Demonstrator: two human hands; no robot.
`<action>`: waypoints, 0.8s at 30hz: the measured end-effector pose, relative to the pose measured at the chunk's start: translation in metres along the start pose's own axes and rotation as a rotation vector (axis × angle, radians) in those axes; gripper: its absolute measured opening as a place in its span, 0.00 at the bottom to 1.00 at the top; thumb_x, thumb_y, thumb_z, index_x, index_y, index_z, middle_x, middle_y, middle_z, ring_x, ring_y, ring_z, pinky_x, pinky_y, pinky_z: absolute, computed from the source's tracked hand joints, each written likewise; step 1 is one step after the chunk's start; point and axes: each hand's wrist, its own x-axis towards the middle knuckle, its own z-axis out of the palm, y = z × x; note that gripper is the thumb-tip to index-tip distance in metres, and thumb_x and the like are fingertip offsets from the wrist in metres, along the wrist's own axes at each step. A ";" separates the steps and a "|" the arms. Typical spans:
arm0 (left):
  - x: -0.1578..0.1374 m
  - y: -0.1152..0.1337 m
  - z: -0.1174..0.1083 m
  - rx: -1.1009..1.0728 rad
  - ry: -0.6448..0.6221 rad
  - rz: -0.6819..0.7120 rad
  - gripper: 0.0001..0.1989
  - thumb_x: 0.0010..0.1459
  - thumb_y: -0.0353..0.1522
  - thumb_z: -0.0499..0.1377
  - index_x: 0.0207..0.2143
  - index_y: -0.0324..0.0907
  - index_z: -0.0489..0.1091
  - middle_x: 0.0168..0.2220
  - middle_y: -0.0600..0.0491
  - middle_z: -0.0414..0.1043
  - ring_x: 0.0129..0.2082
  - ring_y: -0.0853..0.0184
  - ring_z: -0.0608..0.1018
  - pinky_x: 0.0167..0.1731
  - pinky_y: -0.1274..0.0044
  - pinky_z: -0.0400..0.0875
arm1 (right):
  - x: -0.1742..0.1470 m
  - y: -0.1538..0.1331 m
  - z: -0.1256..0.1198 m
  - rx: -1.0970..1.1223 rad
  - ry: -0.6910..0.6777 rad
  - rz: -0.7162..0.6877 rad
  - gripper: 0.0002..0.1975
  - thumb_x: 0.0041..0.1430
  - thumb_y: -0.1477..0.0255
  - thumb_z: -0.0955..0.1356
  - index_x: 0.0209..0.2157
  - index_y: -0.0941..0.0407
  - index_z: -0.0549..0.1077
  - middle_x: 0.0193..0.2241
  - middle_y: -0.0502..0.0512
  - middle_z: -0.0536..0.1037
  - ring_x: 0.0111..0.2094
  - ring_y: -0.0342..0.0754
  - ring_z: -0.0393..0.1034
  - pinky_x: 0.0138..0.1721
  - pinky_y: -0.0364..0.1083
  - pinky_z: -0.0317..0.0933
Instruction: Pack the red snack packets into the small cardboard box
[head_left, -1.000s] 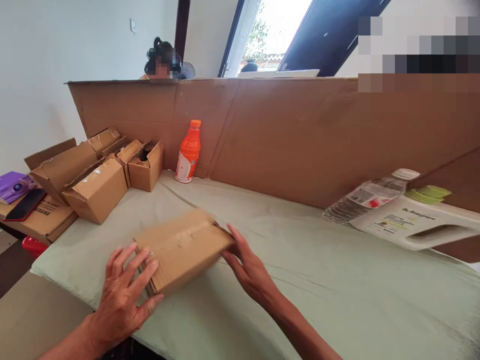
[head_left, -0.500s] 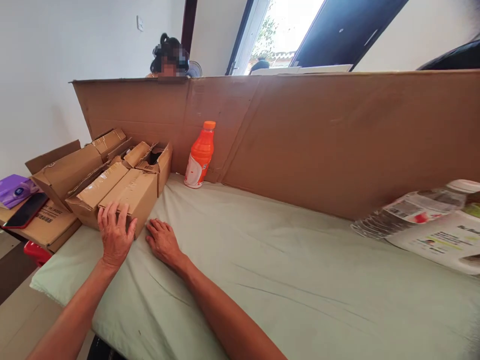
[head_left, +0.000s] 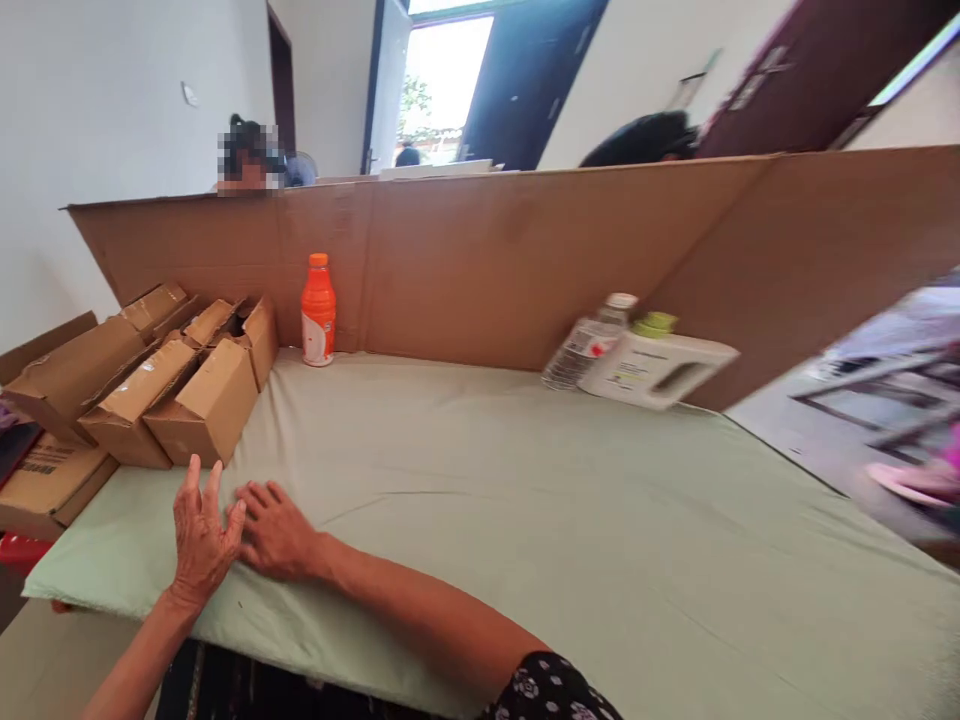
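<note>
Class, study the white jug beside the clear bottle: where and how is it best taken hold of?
Probably by the handle of the white jug, the right hand hooking through its opening from the near, right side. That opening faces the camera on the jug's right part; the clear bottle crowds its left end, and the cardboard panel stands close behind.

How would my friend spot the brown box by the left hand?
Find the long cardboard wall, then the group of brown boxes below its left end. The box is in front, just beyond the left hand. Unlike the open-topped box behind it and the box with shiny tape on its left, it sits nearest the right hand.
</note>
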 end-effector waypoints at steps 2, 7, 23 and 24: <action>0.006 0.003 0.008 -0.040 -0.072 0.027 0.28 0.67 0.37 0.52 0.67 0.42 0.53 0.70 0.32 0.50 0.67 0.44 0.63 0.59 0.53 0.64 | -0.032 -0.025 -0.002 -0.038 0.027 -0.143 0.30 0.66 0.51 0.65 0.60 0.56 0.69 0.62 0.64 0.69 0.65 0.59 0.56 0.65 0.60 0.50; 0.036 0.016 0.048 -0.102 -0.271 0.102 0.26 0.66 0.41 0.50 0.61 0.38 0.64 0.65 0.34 0.62 0.65 0.46 0.65 0.61 0.53 0.62 | -0.097 -0.073 -0.015 -0.073 0.013 -0.338 0.26 0.65 0.51 0.66 0.55 0.54 0.75 0.61 0.58 0.71 0.63 0.52 0.61 0.64 0.53 0.53; -0.004 0.031 0.037 -0.062 -0.542 0.380 0.32 0.65 0.45 0.45 0.62 0.36 0.68 0.66 0.37 0.62 0.67 0.45 0.63 0.64 0.52 0.53 | -0.252 0.044 -0.097 -0.171 0.066 1.040 0.29 0.70 0.61 0.63 0.67 0.57 0.63 0.70 0.65 0.57 0.71 0.63 0.47 0.68 0.62 0.42; -0.007 0.030 0.036 -0.058 -0.528 0.398 0.33 0.65 0.45 0.44 0.62 0.35 0.68 0.66 0.36 0.62 0.67 0.44 0.63 0.64 0.51 0.52 | -0.261 0.036 -0.092 -0.179 0.052 1.060 0.29 0.70 0.60 0.62 0.68 0.55 0.62 0.71 0.63 0.55 0.71 0.62 0.46 0.69 0.62 0.41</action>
